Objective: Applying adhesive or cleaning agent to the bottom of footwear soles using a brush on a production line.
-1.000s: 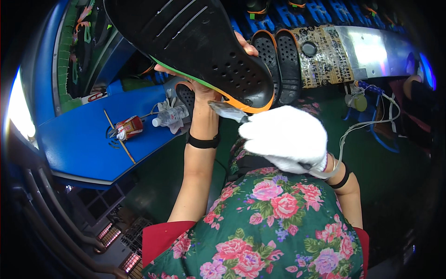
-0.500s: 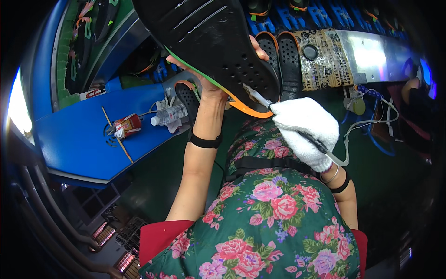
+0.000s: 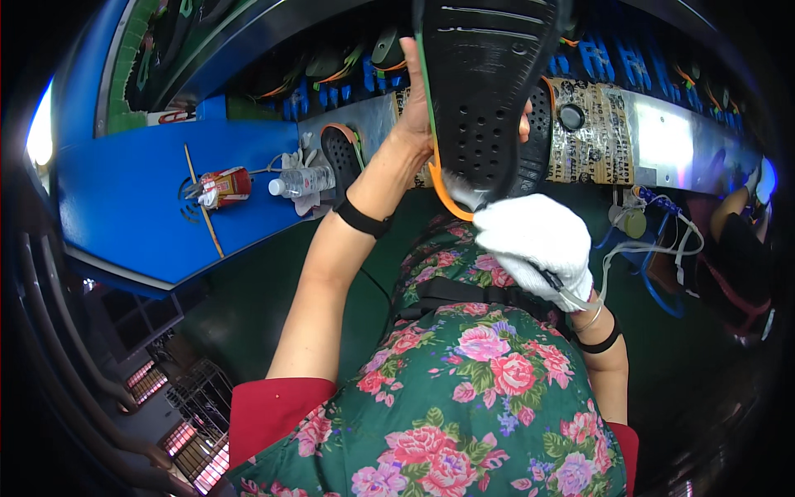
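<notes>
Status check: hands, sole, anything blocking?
Left hand bare, gripping black shoe sole raised, tread toward camera. Right hand in white glove, at the sole's heel end with a small tool, type unclear. Nothing between hands and sole.

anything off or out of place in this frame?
Nothing looks damaged or spilled. The left hand holds a black shoe sole sole-up, and the gloved right hand works a brush at its heel edge. One small oddity: a plastic bottle lies on its side on the blue table.
</notes>
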Motion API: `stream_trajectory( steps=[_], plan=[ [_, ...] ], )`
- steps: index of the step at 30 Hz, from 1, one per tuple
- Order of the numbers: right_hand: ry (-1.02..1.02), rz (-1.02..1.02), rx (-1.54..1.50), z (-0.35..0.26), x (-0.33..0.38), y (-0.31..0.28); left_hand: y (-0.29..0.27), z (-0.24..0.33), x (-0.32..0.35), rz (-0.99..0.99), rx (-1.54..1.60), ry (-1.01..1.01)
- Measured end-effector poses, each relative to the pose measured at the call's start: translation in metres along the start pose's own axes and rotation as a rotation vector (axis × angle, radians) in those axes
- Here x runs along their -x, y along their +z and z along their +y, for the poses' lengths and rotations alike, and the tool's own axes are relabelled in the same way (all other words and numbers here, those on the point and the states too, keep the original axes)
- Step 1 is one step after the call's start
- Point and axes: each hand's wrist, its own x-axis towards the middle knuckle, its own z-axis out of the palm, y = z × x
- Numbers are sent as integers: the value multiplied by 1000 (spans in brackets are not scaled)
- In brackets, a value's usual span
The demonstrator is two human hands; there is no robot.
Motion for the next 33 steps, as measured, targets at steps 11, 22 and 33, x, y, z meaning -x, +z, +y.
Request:
stream_trajectory(
  steps=[11, 22, 33],
  plan=[
    [-141, -135, 88, 8, -2, 1, 1, 2, -2, -59, 30, -283],
    [-132, -283, -173, 17, -6, -8, -18, -6, -7, 76, -92, -494],
    [465, 281, -467, 19, 0, -26, -6, -37, 18, 204, 409, -281]
  ],
)
